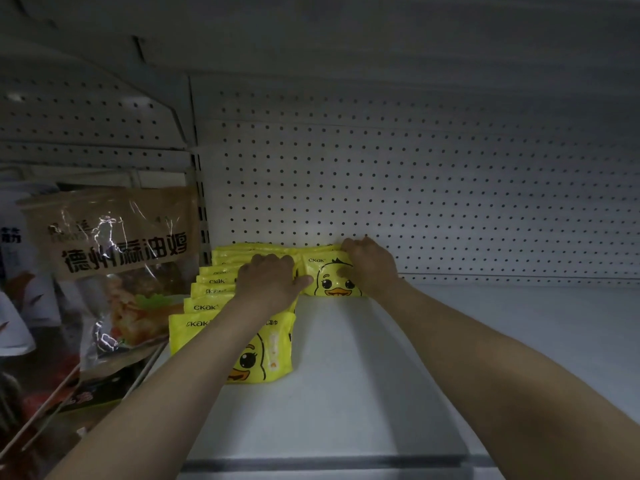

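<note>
A row of several yellow duck-print wipe packs [207, 306] stands on a white shelf [381, 358], running from the front left back to the pegboard. My left hand [273, 278] rests on top of the packs midway along the row, thumb stretched to the right. A second short stack of yellow duck packs [329, 278] stands upright against the back wall. My right hand [372, 263] grips the front pack of that stack by its top right edge, fingers curled over the top and thumb on its face.
A white pegboard wall [415, 185] backs the shelf. A slotted upright post [202, 209] divides it from the left bay, where a large brown snack bag [114, 258] with black lettering hangs. Another shelf [346, 36] closes overhead.
</note>
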Tool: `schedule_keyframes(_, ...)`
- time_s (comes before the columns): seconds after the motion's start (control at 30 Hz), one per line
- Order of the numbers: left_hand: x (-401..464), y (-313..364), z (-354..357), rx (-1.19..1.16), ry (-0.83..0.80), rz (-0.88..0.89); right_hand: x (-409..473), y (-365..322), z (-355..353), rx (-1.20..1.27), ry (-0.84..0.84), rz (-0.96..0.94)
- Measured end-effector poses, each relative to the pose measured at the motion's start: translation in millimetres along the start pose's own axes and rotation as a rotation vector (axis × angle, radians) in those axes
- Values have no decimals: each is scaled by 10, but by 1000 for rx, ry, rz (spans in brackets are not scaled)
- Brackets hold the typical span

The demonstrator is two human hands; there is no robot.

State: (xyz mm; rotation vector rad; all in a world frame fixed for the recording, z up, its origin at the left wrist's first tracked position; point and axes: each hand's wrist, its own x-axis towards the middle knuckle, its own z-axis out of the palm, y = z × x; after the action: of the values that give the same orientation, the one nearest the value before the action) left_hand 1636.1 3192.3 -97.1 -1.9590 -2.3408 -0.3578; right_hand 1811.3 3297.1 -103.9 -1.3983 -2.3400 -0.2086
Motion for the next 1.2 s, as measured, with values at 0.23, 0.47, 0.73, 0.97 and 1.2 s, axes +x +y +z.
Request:
schedule_keyframes(0.23,-69,61,-111,-20,-24,-39,-137,-35,-233,-57,-26,-16)
schedule_keyframes(0.47,-501,138,-468,-322,117,-72,-439,-97,-822,30,-83,-112)
schedule_keyframes(0.73,-1614,330,-824,-246,311,-159,-1278,-287,-1531,110,-72,-252)
schedule_keyframes(0.97,-2870,285,-1028,-105,428,-207,-2132,-733,-1923,186,-23,-419)
schedule_keyframes(1.2,-4079,212,-1145,-36,476,-308,-2860,-1300,-1913,363,-30,-620)
